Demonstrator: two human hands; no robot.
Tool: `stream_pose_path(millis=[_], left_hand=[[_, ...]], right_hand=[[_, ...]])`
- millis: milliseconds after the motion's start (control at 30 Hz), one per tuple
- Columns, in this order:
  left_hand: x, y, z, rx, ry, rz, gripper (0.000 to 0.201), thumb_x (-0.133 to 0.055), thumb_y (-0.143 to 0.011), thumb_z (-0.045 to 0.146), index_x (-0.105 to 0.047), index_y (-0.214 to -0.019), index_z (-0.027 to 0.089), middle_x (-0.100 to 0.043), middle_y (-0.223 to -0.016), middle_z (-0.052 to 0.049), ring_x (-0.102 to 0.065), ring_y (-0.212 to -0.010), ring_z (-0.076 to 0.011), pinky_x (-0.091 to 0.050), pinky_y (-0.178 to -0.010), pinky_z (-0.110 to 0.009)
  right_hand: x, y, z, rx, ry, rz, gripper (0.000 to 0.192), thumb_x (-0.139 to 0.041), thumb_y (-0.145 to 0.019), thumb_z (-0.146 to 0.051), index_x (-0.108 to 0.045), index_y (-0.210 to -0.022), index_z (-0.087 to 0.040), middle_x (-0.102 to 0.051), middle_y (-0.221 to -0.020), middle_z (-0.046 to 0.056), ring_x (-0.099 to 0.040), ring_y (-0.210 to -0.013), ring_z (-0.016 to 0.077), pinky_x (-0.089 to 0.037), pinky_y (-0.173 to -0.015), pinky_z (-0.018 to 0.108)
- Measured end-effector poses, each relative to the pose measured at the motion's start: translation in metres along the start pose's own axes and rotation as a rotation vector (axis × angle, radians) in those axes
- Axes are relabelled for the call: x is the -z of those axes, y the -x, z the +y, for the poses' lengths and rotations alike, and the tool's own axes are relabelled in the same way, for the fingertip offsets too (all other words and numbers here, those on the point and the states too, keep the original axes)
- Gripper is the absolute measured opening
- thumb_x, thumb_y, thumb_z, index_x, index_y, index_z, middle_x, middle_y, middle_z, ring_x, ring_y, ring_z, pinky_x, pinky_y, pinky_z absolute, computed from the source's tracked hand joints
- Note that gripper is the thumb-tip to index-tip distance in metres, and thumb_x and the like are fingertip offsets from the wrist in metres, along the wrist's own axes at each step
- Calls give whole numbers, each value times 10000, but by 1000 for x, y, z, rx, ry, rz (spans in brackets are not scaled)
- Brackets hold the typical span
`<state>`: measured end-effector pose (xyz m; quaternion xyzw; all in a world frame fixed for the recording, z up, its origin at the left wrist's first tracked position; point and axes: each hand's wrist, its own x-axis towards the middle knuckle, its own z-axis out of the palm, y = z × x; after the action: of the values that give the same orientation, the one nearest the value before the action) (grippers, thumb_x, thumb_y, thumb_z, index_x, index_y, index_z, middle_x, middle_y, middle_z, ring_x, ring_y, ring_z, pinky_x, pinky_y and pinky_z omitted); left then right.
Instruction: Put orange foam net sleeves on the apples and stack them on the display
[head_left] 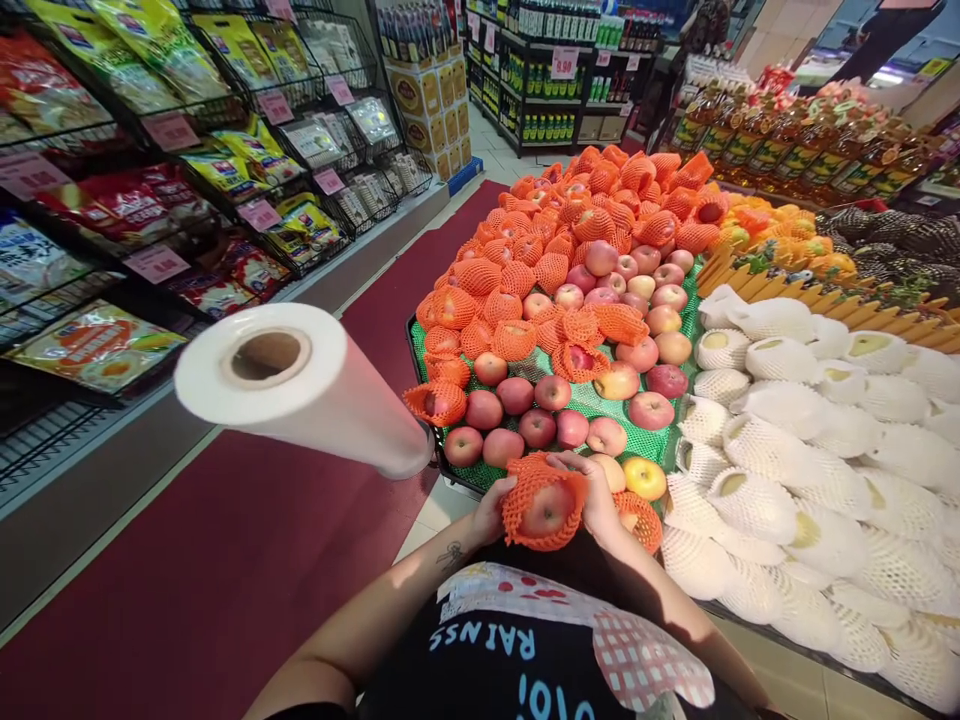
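Between both hands, close to my body, is an apple [550, 508] wrapped in an orange foam net [519, 513]. My left hand [492, 508] grips its left side, with the fingers partly hidden behind the net. On the other side my right hand [594, 495] is closed around the fruit, fingers reaching over its far top edge. Just beyond my hands, bare red apples [537, 428] lie on a green mat [645, 437]. An empty-looking orange foam net [639, 520] rests beside my right wrist, below a yellowish apple [645, 479].
A tall roll of clear plastic bags [322, 385] stands at the stand's left corner. Netted apples [517, 280] are heaped farther back. White-netted fruit [795, 450] fills the right side. Shelves of packaged food [165, 170] line the left, past a dark red floor mat [225, 560].
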<state>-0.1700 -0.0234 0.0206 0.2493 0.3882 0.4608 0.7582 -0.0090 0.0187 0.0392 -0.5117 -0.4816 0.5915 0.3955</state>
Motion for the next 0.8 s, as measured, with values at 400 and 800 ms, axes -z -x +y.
stream_pose_path(millis=[400,800], left_hand=[[25,15,-2,96,-117,-116,756,-553,-795,824,-697,-1116,154,-730,-877,-85,-673,-861,-263,-560,-838,-434],[-16,18,66,-41,-692,-560,390,-804,-767,529,-691,-834,162,-630,-990,-49,-558,-801,-145,-409,-616,-235]], right_hand=[[-10,71,-22,330,559,-130,1029,-902,-638,-470,-424,-1537,-328,-450,-1582,118,-457,-1427,406,-423,-1143,574],[-7,108,14,298,173,562,1027,-948,-525,-487,-401,-1377,-311,-537,-1377,142,-619,-1202,351,-487,-1028,534]])
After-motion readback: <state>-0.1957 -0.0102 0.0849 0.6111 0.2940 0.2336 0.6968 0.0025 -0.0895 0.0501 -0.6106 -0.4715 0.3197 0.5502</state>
